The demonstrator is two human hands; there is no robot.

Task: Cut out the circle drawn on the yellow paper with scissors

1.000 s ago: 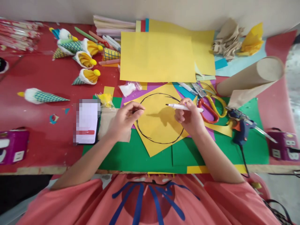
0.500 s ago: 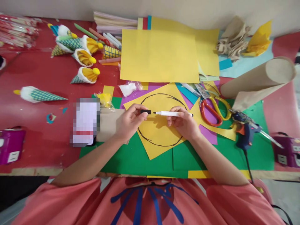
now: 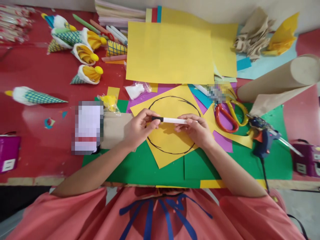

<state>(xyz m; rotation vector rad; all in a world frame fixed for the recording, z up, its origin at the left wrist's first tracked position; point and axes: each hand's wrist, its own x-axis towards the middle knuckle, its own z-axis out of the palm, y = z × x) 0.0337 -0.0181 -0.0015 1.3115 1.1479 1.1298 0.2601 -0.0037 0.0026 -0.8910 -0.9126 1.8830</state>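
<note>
A white marker (image 3: 175, 120) lies level between my hands, its black cap (image 3: 158, 118) over the tip. My left hand (image 3: 140, 126) pinches the cap between thumb and fingers. At the other end, my right hand (image 3: 196, 130) grips the white barrel. Beneath them is a yellow paper sheet (image 3: 162, 160), set at an angle, with a large circle drawn on it in black line. Part of that circle is hidden by my hands. Under the sheet lie green paper (image 3: 147, 170) and purple paper (image 3: 222, 141).
Red-and-yellow-handled scissors (image 3: 226, 118) and a glue gun (image 3: 263, 140) lie to the right, near a brown paper roll (image 3: 272, 80). A phone (image 3: 87, 126) sits left. Several cone figures (image 3: 86, 74) lie at the upper left. Large yellow sheets (image 3: 170, 53) are behind.
The marker's bare tip has gone into the black cap as my hands came together. The whole view has shifted slightly.
</note>
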